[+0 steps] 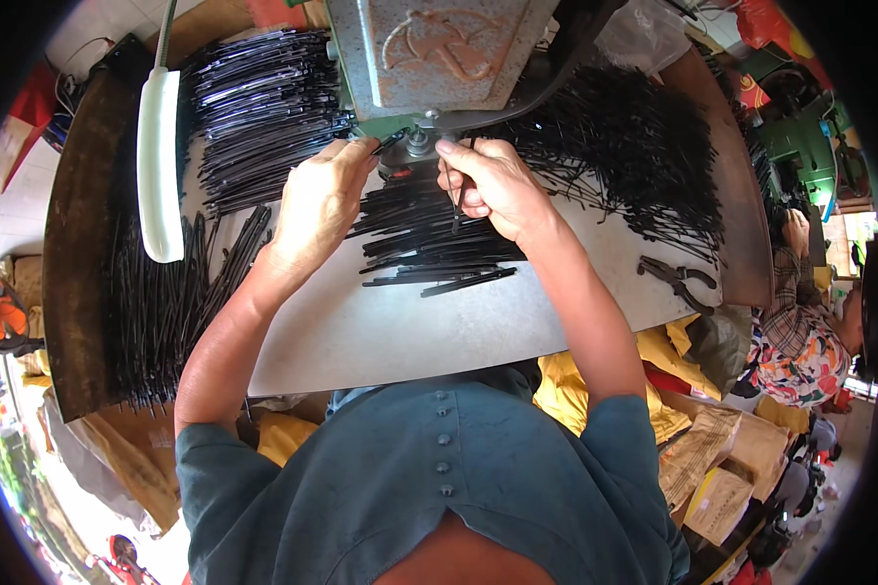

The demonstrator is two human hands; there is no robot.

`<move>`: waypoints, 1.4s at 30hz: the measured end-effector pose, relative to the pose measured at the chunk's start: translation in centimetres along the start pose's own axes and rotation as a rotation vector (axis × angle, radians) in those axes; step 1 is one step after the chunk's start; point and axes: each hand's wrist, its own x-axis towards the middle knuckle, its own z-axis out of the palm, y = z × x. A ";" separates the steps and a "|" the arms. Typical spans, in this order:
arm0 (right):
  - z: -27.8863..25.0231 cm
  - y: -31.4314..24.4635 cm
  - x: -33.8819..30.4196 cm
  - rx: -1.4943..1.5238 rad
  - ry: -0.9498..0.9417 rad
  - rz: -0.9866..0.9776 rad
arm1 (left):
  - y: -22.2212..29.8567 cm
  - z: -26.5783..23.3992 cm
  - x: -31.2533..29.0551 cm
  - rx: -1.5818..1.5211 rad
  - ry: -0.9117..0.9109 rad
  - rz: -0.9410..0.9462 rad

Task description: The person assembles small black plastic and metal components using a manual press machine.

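A grey press-like machine (437, 58) with rusty patches stands at the far edge of the metal worktable (361, 336). Beneath its head is a small round metal fitting (418, 143). Just left of that fitting, my left hand (324, 195) pinches the end of a thin black rod (390, 142). My right hand (498, 185), to the right of the fitting, has its fingers closed on another thin black rod (456, 200), which points down toward me. Below both hands lies a loose pile of black rods (429, 244), laid mostly crosswise.
Dense black rods (263, 107) fill the table's far left, and more (156, 312) lie near left. A tangled heap (634, 146) covers the right. Pliers (678, 281) rest near the right edge. A white lamp (161, 166) hangs at left. Another person (805, 341) sits at far right.
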 end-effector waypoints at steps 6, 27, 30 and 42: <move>0.4 0.0 0.3 0.062 -0.053 0.017 | -0.1 0.2 -0.1 -0.077 -0.026 -0.006; 0.8 0.1 0.5 0.028 -0.028 -0.003 | 0.0 0.4 0.3 0.044 -0.003 0.056; 0.7 0.3 0.7 0.042 -0.014 0.012 | 0.3 -0.3 0.2 0.281 -0.009 0.149; 2.9 0.5 0.1 0.112 -0.109 -0.045 | 3.0 -2.6 -2.2 -1.202 -0.542 -0.827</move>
